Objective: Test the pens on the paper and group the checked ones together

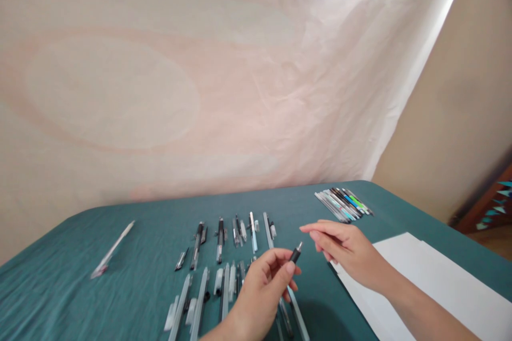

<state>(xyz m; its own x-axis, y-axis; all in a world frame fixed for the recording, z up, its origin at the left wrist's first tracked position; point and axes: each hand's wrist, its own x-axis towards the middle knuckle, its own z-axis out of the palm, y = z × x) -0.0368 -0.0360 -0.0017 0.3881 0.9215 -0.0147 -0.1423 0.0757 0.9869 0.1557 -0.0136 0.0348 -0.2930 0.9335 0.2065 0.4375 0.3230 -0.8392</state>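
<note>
My left hand (266, 285) is closed around a pen (296, 253), its thumb and fingers gripping the black front section. The pen's bare metal tip points up and to the right. Close by on the right, my right hand (348, 250) hovers with its index finger stretched toward that tip. Its thumb lies near the index finger, and I see nothing held there. Below my left hand, clear pen barrels (298, 311) lie on the cloth, partly hidden by the hand.
Pens and pen parts (198, 245) lie in two rows on a green tablecloth (140, 272). At the far right is a bundle of pens (344, 204). White paper (424, 277) lies under my right forearm. A white pen-like item (114, 250) lies left. A pale curtain (240, 90) hangs behind.
</note>
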